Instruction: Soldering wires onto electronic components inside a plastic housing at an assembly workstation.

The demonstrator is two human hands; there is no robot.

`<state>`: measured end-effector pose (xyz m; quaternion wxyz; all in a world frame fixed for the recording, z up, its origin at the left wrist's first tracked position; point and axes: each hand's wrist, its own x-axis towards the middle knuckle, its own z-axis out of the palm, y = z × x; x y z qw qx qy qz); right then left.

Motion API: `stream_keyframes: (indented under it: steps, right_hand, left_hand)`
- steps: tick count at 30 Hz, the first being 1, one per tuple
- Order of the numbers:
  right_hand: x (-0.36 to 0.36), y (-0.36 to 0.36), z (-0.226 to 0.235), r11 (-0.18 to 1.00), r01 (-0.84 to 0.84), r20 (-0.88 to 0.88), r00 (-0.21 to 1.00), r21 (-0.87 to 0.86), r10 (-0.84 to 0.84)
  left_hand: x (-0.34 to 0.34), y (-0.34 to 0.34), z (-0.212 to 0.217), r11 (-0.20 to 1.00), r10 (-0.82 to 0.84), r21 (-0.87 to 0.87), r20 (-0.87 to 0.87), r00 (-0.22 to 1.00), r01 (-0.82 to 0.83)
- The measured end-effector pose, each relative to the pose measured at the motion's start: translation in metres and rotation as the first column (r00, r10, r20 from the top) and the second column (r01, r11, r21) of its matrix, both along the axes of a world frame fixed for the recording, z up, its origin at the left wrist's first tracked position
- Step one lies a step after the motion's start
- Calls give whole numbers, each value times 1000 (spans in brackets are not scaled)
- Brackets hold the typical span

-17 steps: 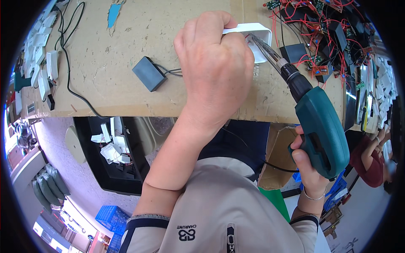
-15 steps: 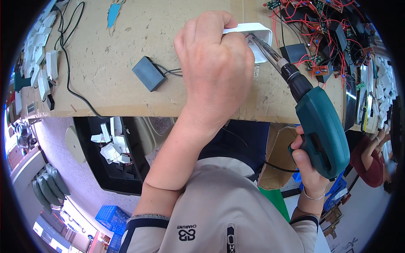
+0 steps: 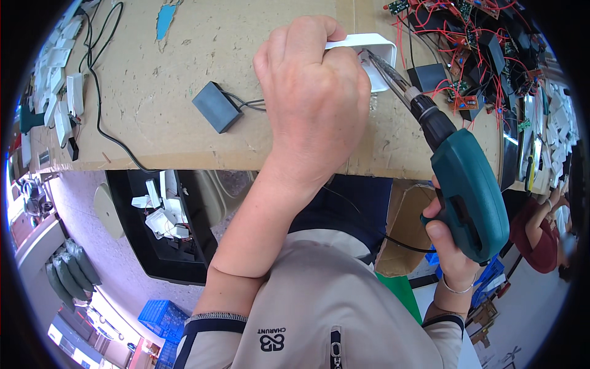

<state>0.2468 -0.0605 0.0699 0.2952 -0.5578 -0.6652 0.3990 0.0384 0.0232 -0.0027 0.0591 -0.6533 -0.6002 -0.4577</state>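
**Driving a screw into the white housing**

My left hand (image 3: 313,104) sits at the upper middle of the frame, fingers curled shut over a white plastic housing (image 3: 373,54) and pinning it to the bench; only its rounded far corner shows past my knuckles. My right hand (image 3: 452,246), at the lower right, is wrapped tight around the grip of a teal power screwdriver (image 3: 468,184); its long bit (image 3: 390,77) slants up and left into the housing's open side, though the tip itself is hidden, so I cannot tell whether it is seated on a screw. I judge this to be the fastening step; the next move calls for keeping the bit in line with the screw, pressing steadily, and holding the housing from twisting.

The bench is a sheet of brown cardboard (image 3: 184,111), scuffed and scored; a small grey box (image 3: 215,106) with dark leads lies just left of my left hand. A tangle of red-wired circuit boards (image 3: 473,55) crowds the upper right; white plastic parts (image 3: 58,104) and a black cable run down the left edge. Below the bench, at the lower left, a black bin (image 3: 163,227) holds white scraps; blue crates (image 3: 161,317) stand on the floor. Another person's arm shows at the far right edge.
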Motion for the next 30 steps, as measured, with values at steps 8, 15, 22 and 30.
stream_keyframes:
  steps: [8, 15, 22, 30]
  right_hand:
    - [4, -8, 6, 999, 15, -105, 994, -35, -19]
    - [9, -24, 10, 976, 162, -216, 958, -143, -190]
    - [12, -26, 9, 978, 166, -213, 958, -130, -191]
    - [9, -26, 8, 973, 205, -293, 929, -107, -228]
  left_hand:
    - [-1, 0, -2, 999, -32, 7, 28, 999, 31]
    - [-1, 1, -1, 1000, -16, 17, 6, 1000, 16]
    - [-2, 0, 1, 1000, 11, 11, -17, 1000, -11]
    - [-2, 0, 1, 1000, 13, 0, -7, 1000, -13]
